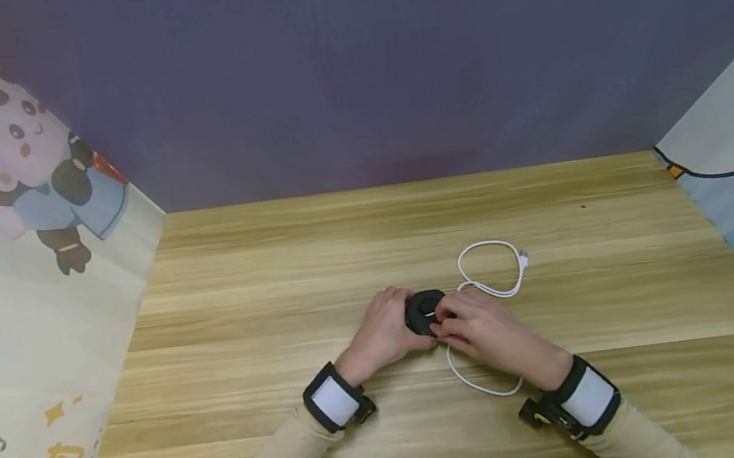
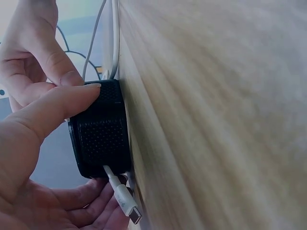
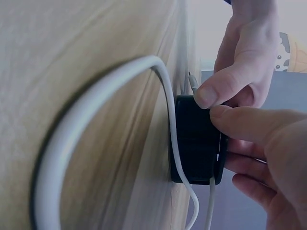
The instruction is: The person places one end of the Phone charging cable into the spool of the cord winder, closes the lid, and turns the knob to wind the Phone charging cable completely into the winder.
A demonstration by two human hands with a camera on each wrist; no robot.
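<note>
Care is judged to be needed with the white cable [image 1: 488,285]: it should be fed in slowly while the black puck-shaped device [image 1: 423,311] is kept flat and steady on the worktop [image 1: 261,297], so that no slack is twisted and the plug is not bent. The device is seen lying near the middle of the worktop, between both hands. The left hand [image 1: 381,333] is curled round the left side of the device, its thumb laid along the perforated rim and its fingers tucked beneath, as is shown in the left wrist view. The right hand [image 1: 484,331] is closed in a pinch on the device's right edge, the thumb pressed on top; whether the cable is also pinched cannot be told. The cable is looped behind and trailed toward the right wrist
</note>
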